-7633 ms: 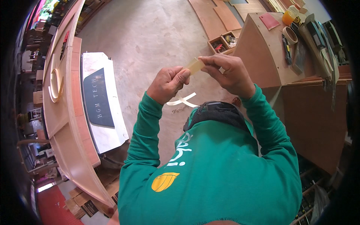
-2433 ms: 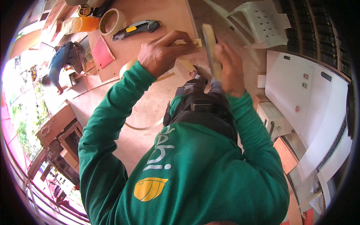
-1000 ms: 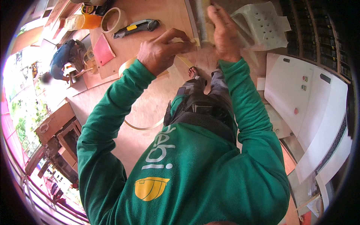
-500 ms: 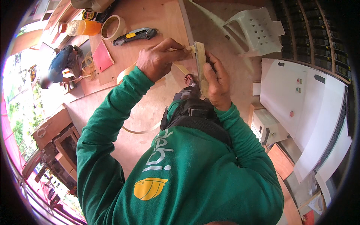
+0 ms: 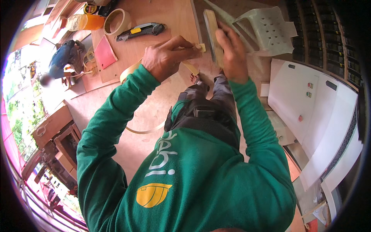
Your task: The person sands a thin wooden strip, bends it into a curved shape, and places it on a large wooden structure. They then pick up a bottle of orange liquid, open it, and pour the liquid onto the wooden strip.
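Note:
My left hand [image 5: 166, 58], above the near side of the wooden table [image 5: 170, 17], pinches the short end of a pale yellow edging strip [image 5: 202, 47] between thumb and fingers. More of this pale strip shows below the hand, and a loop of it [image 5: 145, 132] hangs lower down. To the right, my right hand [image 5: 233, 54] grips a narrow wooden bar [image 5: 213, 36], its fingers partly behind the bar and slightly blurred. A small gap separates the bar from the strip's end. On the table beyond my left hand lies a black utility knife [image 5: 141, 31] with a yellow patch.
A tape roll [image 5: 117, 22], a bottle of orange liquid [image 5: 91, 22] and a pink flat piece [image 5: 105, 54] are at the table's left. Another person [image 5: 63, 58] bends farther left. A white plastic chair [image 5: 266, 31] and a white cabinet with buttons [image 5: 297, 104] stand right.
My right hand and the wooden bar have moved up and right, away from the strip's end. My left hand still pinches the strip and has barely shifted.

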Demonstrator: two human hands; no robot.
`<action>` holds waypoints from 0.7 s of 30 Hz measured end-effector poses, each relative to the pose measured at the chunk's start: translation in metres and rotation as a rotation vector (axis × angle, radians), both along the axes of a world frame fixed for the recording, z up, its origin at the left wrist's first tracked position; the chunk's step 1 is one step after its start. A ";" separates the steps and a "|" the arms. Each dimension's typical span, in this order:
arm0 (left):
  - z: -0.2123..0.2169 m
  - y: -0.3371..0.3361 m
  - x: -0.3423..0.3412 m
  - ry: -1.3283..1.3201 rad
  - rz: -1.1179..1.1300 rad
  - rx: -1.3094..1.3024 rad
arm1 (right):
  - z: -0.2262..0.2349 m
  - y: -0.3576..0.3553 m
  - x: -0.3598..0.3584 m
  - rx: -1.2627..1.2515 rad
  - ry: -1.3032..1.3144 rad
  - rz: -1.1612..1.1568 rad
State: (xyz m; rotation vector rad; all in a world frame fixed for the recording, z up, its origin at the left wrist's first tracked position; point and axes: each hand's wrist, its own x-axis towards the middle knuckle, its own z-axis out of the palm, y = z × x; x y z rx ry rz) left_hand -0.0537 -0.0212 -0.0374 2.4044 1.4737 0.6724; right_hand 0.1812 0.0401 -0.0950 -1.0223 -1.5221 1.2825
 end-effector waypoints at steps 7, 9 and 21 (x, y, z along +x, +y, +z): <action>0.000 0.001 -0.002 -0.034 -0.031 0.013 | 0.035 -0.080 0.014 -0.424 0.231 -0.016; 0.000 0.000 -0.004 -0.024 -0.052 -0.021 | 0.036 -0.069 0.009 -0.410 0.161 -0.006; 0.000 0.003 -0.001 0.009 -0.004 0.013 | -0.005 -0.002 -0.011 0.011 -0.011 -0.011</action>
